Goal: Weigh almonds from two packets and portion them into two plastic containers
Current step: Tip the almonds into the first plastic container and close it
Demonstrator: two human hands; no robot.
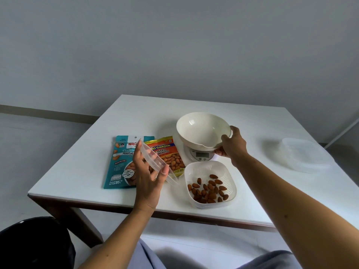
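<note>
My left hand holds a clear plastic lid tilted on edge above the table, in front of the two packets. A teal roasted-almond packet and a red-yellow salted-almond packet lie flat side by side. My right hand grips the rim of the cream scale bowl, which looks empty and sits tilted over the small digital scale. In front of the scale stands a white plastic container holding several almonds.
The white table has its near edge close to my knees. Another clear plastic container with lid rests at the right side. A dark bag sits at the lower left, below the table. A grey wall stands behind.
</note>
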